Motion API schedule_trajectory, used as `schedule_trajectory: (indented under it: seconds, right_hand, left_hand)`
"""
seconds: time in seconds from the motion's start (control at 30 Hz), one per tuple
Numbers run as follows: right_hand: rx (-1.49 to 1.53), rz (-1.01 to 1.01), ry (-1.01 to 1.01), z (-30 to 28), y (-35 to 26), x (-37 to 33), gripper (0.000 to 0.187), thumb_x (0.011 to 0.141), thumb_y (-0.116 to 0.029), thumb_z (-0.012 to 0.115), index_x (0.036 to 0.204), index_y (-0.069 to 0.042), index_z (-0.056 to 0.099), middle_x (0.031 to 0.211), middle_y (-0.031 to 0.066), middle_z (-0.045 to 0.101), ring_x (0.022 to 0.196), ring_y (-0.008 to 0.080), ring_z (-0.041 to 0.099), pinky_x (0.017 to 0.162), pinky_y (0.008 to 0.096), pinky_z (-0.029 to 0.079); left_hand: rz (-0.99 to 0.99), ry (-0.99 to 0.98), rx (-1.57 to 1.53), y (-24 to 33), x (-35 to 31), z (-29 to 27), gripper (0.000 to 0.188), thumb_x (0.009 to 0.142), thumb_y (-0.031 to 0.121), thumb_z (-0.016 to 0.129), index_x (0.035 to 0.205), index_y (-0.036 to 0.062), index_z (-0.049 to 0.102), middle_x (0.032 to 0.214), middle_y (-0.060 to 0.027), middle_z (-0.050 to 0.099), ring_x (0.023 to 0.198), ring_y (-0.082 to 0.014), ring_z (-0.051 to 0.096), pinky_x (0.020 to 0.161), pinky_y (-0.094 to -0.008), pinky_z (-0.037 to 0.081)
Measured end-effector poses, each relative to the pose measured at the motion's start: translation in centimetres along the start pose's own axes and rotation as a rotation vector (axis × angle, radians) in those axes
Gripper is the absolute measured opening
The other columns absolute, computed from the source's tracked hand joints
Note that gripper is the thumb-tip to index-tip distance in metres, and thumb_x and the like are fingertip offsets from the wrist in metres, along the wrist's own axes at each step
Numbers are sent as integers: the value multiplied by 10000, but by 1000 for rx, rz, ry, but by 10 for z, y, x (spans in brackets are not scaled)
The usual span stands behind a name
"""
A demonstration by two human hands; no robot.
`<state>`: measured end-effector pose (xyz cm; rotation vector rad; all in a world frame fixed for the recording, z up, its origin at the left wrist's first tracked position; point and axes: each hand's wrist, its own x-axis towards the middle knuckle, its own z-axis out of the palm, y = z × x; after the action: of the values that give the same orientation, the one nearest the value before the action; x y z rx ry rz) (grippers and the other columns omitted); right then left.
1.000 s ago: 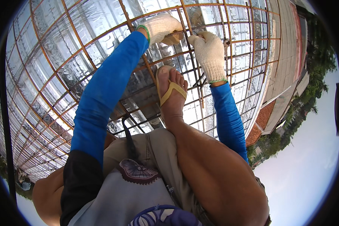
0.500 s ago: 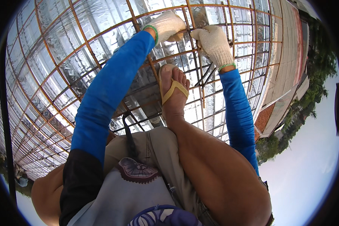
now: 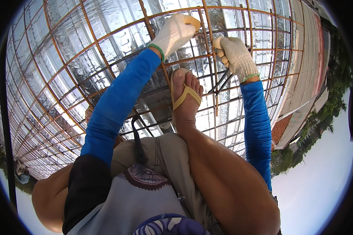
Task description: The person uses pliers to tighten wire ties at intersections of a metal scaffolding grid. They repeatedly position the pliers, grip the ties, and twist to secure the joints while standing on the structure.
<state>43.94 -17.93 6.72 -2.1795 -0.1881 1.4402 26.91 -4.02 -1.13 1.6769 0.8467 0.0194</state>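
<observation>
My left hand (image 3: pixel 175 34), in a cream knit glove with a yellowish palm, is closed beside the crossing rebars at the upper middle. Its fingertips curl together, and whatever they pinch is too small to make out. My right hand (image 3: pixel 236 56), gloved alike, is wrapped around a pair of pliers whose two dark handles (image 3: pixel 222 81) stick out below the fist. Its jaws are hidden. Between the hands run rusty rebars (image 3: pixel 210 39) of a grid. My sandalled foot (image 3: pixel 186 94) rests under them on the grid.
The rebar grid (image 3: pixel 62 64) spreads widely to the left over shiny ribbed metal sheets (image 3: pixel 121 45). A black hooked bar (image 3: pixel 136 137) stands by my left thigh. Grey boards (image 3: pixel 306 58) and a brick-red patch (image 3: pixel 283 131) lie along the right edge, with trees (image 3: pixel 335 94) beyond.
My two hands have drawn apart: the left has lifted off the crossing with its fingers now turned rightward, and the right has shifted right and slightly nearer with the pliers.
</observation>
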Motion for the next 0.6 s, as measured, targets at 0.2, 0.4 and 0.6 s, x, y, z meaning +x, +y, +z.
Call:
schedule_trajectory:
  seconds: [0.2,0.4,0.6]
  right_hand:
    - [96,71,-128,-4,-7,12,277,982,-292,692,813,-72,708,651,5,612,492,91,497,427,261,374]
    - [119,-29,-109,-19,-11,-1,269,990,-291,675,830,-75,694,678,8,582,493,99,462,434,284,350]
    - [1,-119,-90,-24,-8,-11,383,1080,-263,533,1187,31,753,667,-42,526,467,44,385,402,233,294]
  left_hand:
    - [-88,-137,147,-9,7,-2,397,1026,220,551,1298,29,767,1014,-135,809,879,-203,777,793,-337,636]
    - [31,-68,-58,-7,1,-5,351,1010,281,695,1239,34,793,1023,-86,816,914,-177,772,825,-297,639]
    - [104,85,34,4,-6,6,345,961,314,756,1153,36,826,980,-101,816,891,-174,764,780,-323,614]
